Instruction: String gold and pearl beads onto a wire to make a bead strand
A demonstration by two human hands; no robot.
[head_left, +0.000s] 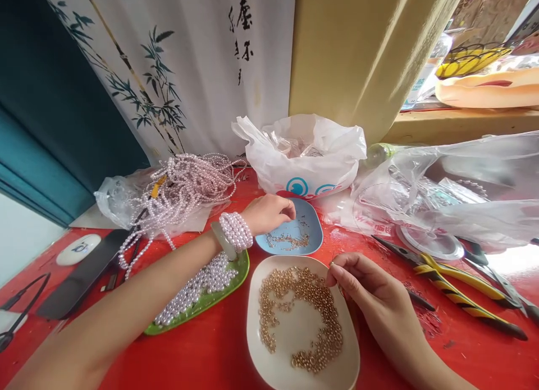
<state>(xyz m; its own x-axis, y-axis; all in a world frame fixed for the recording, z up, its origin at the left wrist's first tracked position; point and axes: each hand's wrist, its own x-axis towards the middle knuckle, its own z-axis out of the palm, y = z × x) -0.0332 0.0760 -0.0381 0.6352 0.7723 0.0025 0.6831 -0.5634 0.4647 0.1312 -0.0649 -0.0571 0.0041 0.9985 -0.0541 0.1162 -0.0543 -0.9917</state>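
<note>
My left hand [273,213], with a pearl bead bracelet [236,232] and a pale bangle at its wrist, reaches over a blue plate [311,238]. Its fingers curl down in a pinch, and whatever is between them is hidden. Small gold pieces [290,242] lie on that plate. Beside the rim of a cream plate [290,322] full of gold beads [328,336], my right hand [374,294] pinches thumb against forefinger. Something tiny and thin shows at those fingertips, too small to name. Beneath my left forearm sits a green tray [229,289] of loose pearl beads [206,283].
Strands of pearl beads [189,179] are heaped at the back left. A white plastic bag [307,154] stands behind the blue plate. To the right lie yellow-black pliers [458,289], a clear spool [432,243] and scissors [501,283]. A dark case [86,283] is at left.
</note>
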